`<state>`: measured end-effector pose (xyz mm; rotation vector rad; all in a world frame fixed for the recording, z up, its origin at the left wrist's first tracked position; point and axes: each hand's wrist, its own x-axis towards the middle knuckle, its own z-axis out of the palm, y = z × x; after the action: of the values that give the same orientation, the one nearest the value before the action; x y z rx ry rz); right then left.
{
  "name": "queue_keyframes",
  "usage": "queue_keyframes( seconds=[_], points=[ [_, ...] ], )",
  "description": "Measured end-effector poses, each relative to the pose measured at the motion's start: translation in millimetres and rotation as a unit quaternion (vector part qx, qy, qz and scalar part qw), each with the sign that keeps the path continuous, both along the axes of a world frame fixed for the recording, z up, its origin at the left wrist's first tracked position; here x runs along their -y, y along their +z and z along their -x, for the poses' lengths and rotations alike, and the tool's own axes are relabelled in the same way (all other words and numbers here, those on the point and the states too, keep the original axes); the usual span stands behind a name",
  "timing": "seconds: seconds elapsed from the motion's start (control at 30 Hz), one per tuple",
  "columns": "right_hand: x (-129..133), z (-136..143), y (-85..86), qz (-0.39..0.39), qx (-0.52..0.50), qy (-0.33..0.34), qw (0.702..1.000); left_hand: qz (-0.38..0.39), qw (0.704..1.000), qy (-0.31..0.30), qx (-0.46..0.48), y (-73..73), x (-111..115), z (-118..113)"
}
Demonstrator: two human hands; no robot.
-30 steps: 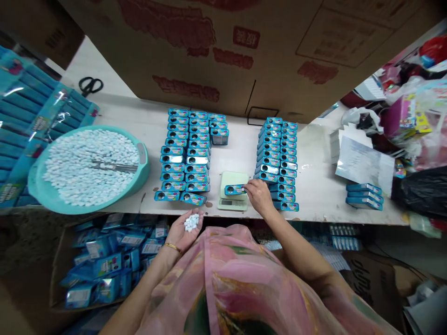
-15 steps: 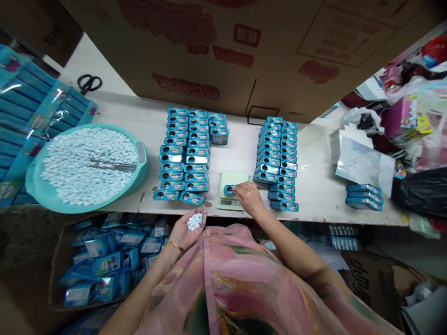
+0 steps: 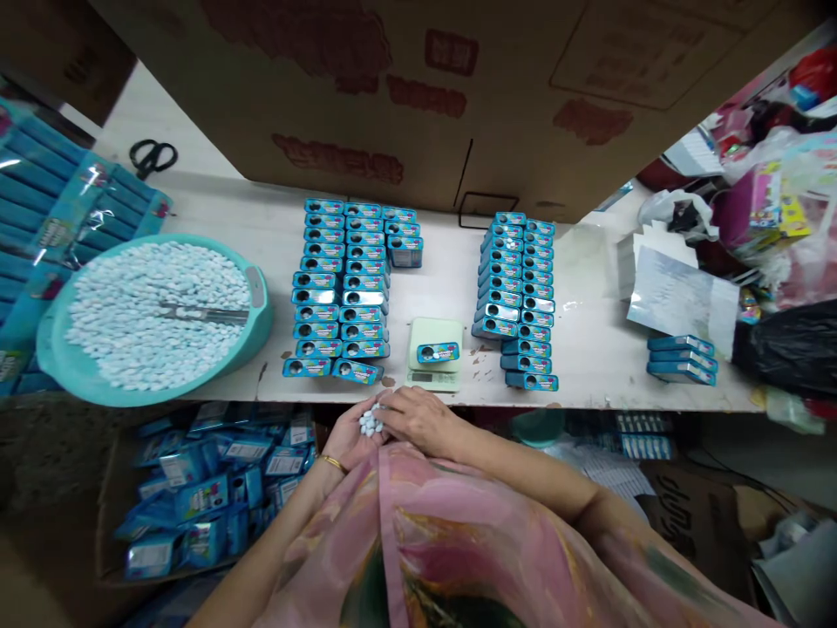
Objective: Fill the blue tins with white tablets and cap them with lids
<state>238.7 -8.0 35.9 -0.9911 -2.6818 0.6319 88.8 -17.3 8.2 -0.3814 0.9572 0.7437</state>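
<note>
My left hand [image 3: 350, 436] is cupped at the table's front edge, holding a small heap of pale blue-white candies [image 3: 370, 422] in its palm. My right hand [image 3: 418, 419] reaches over that palm, its bent fingers touching the candies; the fingertips are partly hidden. Just beyond the hands, a small blue tin [image 3: 438, 352] with a dark round opening lies on a pale green digital scale [image 3: 437, 330]. Neither hand touches the tin.
Similar tins stand in rows left [image 3: 364, 283] and right [image 3: 516, 279] of the scale. A turquoise basin [image 3: 261, 318] full of candies, with a metal scoop, stands at the left. Behind rises a large carton [image 3: 405, 131]. Below the table, a box holds blue packs [image 3: 202, 497].
My right hand has left the tin on the scale and moved down and left to the candies in my left palm. The tin stays on the scale.
</note>
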Motion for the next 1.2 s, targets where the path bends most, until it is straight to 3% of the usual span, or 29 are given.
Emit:
queue_keyframes(
  seconds=[0.1, 0.17, 0.23, 0.33, 0.47, 0.87, 1.2],
  points=[
    [-16, -34, -14.3, -0.012, -0.079, -0.143, 0.987, 0.009, 0.999, 0.010, -0.033, -0.5, 5, 6],
    [-31, -66, -29.4, 0.008, -0.123, -0.278, 0.953, 0.010, 0.999, 0.016, -0.041, -0.3, 7, 10],
    [-43, -93, -45.0, 0.083, -0.162, -0.320, 0.930, 0.009, 0.998, 0.030, -0.046, -0.2, 7, 13],
    [-53, -107, -61.1, 0.203, -0.207, -0.306, 0.907, 0.003, 0.997, 0.050, -0.051, -0.2, 4, 15],
    [-52, -96, -66.8, 0.264, -0.223, -0.283, 0.895, -0.006, 0.996, 0.072, -0.057, 1.6, -2, 15],
    [-23, -126, -79.9, 0.259, -0.236, -0.344, 0.871, -0.016, 0.994, 0.095, -0.056, -3.2, -1, 21],
    [-29, -115, -96.1, 0.253, -0.238, -0.335, 0.876, -0.021, 0.994, 0.081, -0.068, -0.5, -2, 19]
  ],
)
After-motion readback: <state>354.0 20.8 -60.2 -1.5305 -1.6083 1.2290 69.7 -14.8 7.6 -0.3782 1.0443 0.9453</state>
